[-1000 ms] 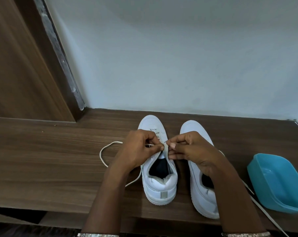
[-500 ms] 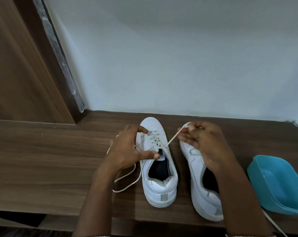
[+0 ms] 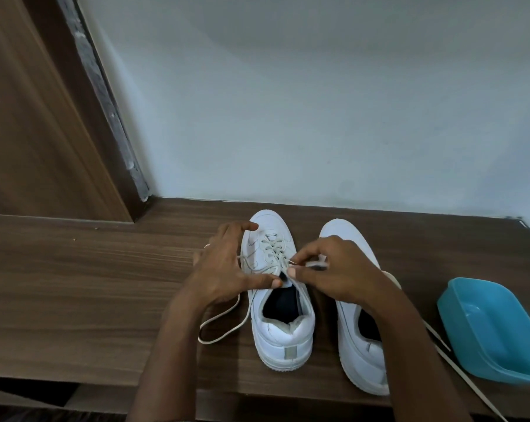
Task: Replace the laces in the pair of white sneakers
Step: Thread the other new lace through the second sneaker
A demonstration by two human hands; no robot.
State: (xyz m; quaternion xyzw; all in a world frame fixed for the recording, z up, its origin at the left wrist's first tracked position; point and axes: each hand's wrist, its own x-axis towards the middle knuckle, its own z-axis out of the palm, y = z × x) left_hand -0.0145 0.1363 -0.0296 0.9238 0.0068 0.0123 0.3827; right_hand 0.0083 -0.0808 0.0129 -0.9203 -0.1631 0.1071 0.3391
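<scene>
1. A laced sneaker (image 3: 283, 336) is seen standing upright on a wooden shelf (image 3: 90, 284), with its toe towards the wall (image 3: 318, 117) and its heel towards the camera. All positions below are given from this sneaker.
2. A pale lace (image 3: 273, 251) is threaded in crosses through its eyelets. A loose length of the lace is looped on the shelf just to the sneaker's left.
3. The left hand (image 3: 227, 272) is spread wide against the sneaker's left side. The thumb is pressed to the top of the tongue and the forefinger is arched up beside the toe. Nothing is gripped by it. A ring (image 3: 207, 245) is worn on one finger.
4. The right hand (image 3: 333, 275) is held just right of the sneaker's upper eyelets. The lace is pinched between thumb and forefinger and drawn out from the right-hand row. The piece beyond the fingers is blurred.
5. The other sneaker (image 3: 346, 236) is set just to the right, parallel and not touching, with its toe to the wall. Its middle is covered by the right hand and forearm, so its lacing cannot be told.
6. A flat lace (image 3: 458, 373) is laid further right, running from under the right forearm to the lower edge of the view.
7. A blue tub (image 3: 483, 318) is placed well to the right, near the shelf's end.
8. A wooden panel (image 3: 29, 132) is seen far to the left and behind.
</scene>
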